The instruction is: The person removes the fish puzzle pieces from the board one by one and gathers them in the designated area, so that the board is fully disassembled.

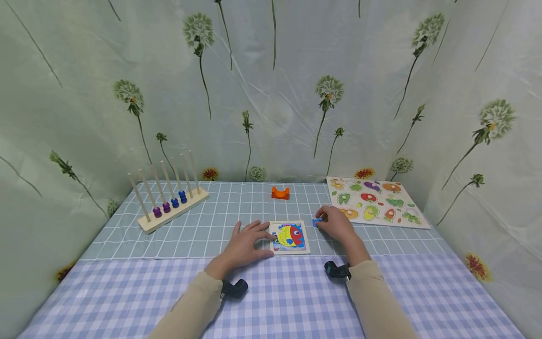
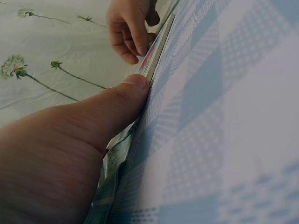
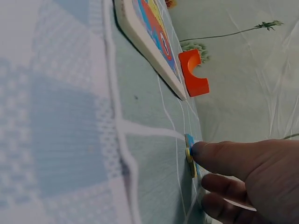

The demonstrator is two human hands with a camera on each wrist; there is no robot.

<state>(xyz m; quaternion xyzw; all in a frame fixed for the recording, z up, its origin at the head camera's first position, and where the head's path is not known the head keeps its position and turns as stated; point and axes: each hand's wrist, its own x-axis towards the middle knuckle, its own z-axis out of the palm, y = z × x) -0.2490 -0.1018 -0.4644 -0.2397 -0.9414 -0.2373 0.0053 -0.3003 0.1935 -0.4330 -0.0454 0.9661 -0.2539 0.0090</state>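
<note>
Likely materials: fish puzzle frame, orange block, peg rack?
Fish puzzle frame: probably wood, matte; pale, bare-looking edges. Orange block: painted wood or plastic, can't tell; smooth, uniform colour. Peg rack: likely unpainted wood, matte; pale tan, no coating visible.

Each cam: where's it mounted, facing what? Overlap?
On head: faces forward and down at the fish puzzle; left hand, right hand, both sleeves show.
On left wrist: faces the fish puzzle's edge; left thumb near, right hand beyond.
On right wrist: faces the puzzle piece; right thumb and fingers show.
Head and right wrist both show the orange block.
</note>
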